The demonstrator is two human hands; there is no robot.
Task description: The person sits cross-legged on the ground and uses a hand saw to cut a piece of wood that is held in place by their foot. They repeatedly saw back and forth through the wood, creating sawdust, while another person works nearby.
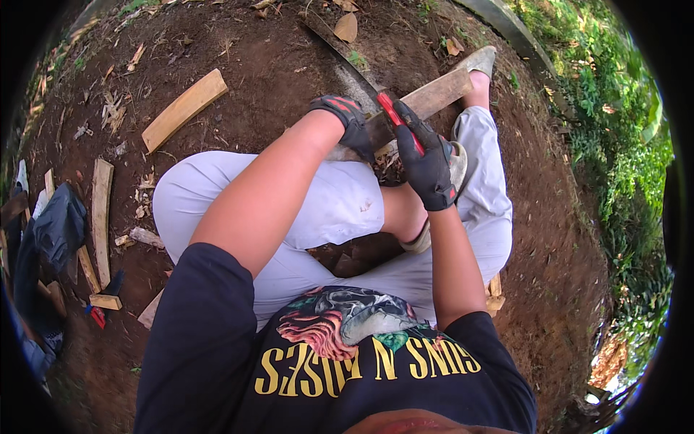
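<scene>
My right hand (428, 160), in a black glove, is closed around the red handle of a hand saw (388, 108). Its long dark blade points away to the far left, with its lower part by the wooden board (442, 92). This board lies slanted between my legs, its far right end near my right foot. My left hand (348, 123), gloved in black with red patches, is closed over the board's near left end. Its fingertips are partly hidden. Whether the saw's teeth touch the wood I cannot tell.
A pale plank (185, 110) lies on the brown soil at the left, with a longer narrow strip (102, 217) nearer. Beside that are a black plastic bag (59, 224) and a small wood block (105, 301). Green plants (622, 166) border the right side.
</scene>
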